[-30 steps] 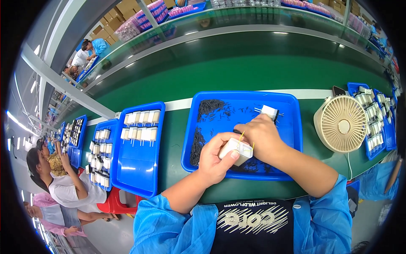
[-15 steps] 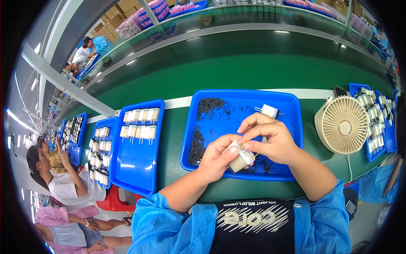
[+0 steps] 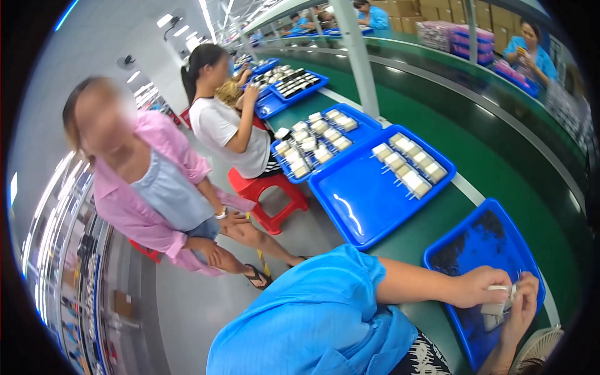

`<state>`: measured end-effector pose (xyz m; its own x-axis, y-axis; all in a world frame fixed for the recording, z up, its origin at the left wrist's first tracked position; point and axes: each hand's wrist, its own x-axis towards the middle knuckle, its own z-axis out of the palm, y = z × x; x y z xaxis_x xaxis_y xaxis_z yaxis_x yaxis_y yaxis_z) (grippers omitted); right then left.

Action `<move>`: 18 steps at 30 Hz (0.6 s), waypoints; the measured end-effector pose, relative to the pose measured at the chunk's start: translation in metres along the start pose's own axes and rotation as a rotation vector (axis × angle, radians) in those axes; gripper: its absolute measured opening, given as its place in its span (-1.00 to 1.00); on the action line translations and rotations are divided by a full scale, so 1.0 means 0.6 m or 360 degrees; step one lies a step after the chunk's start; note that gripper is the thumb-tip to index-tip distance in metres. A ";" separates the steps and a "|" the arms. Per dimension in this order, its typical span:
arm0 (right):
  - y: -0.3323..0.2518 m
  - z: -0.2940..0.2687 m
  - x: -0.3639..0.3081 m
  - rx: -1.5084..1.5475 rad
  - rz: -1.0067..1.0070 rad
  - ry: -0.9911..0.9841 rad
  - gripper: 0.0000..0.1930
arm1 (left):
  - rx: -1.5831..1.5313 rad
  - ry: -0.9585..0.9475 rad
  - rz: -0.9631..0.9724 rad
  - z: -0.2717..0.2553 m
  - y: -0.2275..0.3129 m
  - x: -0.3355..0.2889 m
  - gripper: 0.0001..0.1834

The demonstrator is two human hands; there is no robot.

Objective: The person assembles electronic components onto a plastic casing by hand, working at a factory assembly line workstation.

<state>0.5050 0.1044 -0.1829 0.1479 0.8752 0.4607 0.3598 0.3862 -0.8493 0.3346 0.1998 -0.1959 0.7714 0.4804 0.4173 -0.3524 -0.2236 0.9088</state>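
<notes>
At the lower right, my left hand [image 3: 480,287] is closed around a small white-and-beige block-shaped piece [image 3: 495,307]. My right hand [image 3: 524,303] meets it from the other side, its bent fingers on the same piece. Between the fingertips the details are too small to make out. Both hands are over a blue tray [image 3: 435,251], in which many small black strips [image 3: 478,234] lie heaped and scattered.
Another blue tray [image 3: 350,215] holds rows of white-and-beige blocks with prongs [image 3: 409,165]; a fuller tray [image 3: 364,123] adjoins it. A beige fan [image 3: 540,350] stands beyond my right hand. A person in pink [image 3: 147,194] stands left; another sits on a red stool [image 3: 269,200].
The view has swung to the left, so my hands and the tray now appear at the lower right. Both hands still hold the block over the tray.
</notes>
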 end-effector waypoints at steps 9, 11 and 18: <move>-0.014 -0.008 0.006 -0.0348 -0.0200 0.0333 -0.88 | -0.0098 0.0189 -0.0190 -0.032 0.004 -0.001 -0.72; -0.042 0.036 0.039 -0.0383 -0.0320 0.0043 -0.73 | -0.0192 0.0286 -0.0309 -0.054 0.007 -0.023 -0.68; -0.063 0.015 0.030 -0.0589 -0.0446 -0.0066 -0.77 | -0.0398 0.0101 -0.0229 -0.037 0.010 -0.012 -0.66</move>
<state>0.4854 0.1082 -0.1446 -0.0360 0.7657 0.6421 0.6864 0.4859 -0.5410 0.3153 0.2141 -0.1933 0.7910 0.5458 0.2765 -0.3676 0.0627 0.9278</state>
